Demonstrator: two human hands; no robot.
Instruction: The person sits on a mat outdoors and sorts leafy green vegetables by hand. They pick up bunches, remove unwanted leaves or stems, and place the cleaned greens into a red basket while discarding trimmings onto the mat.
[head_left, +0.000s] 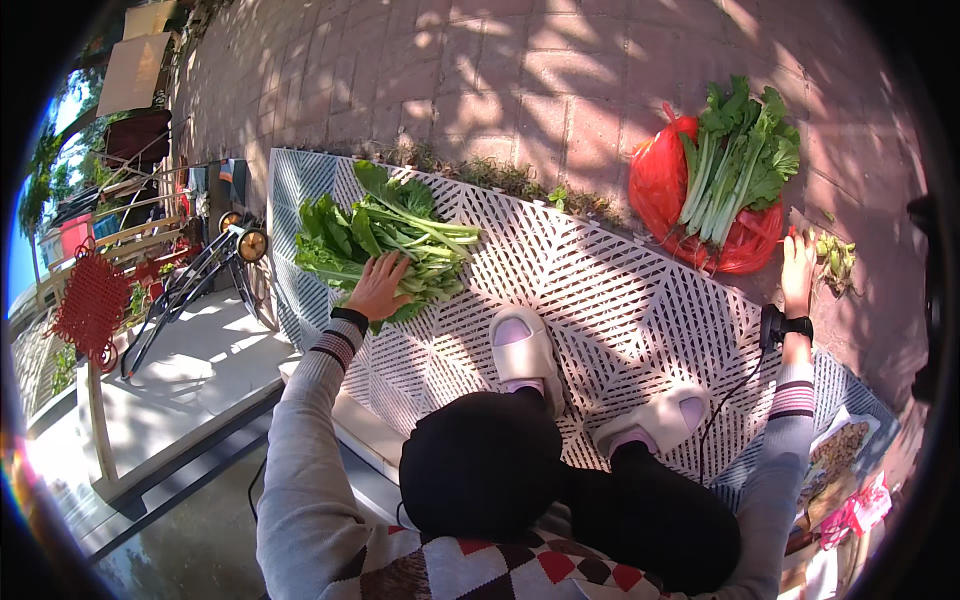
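My left hand (380, 286) rests with fingers spread on a pile of leafy greens (420, 236) with pale stems, lying on the perforated plastic mat (600, 285). At the right, my right hand (797, 271) reaches down beside a red plastic bag (660, 176); whether it grips anything is unclear. A second bunch of leafy greens (731, 165), roots toward me, lies on top of that bag. Just right of my right hand, a small heap of yellowish leaves (834, 259) sits on the brick paving.
Two feet in pale slippers (521, 349) stand on the mat. A folded wheeled cart (217, 262) is at the left, near a red woven item (91, 304). A tray of brown pieces (836, 454) and pink plastic (859, 514) lie at the lower right. A cable runs from my right wrist.
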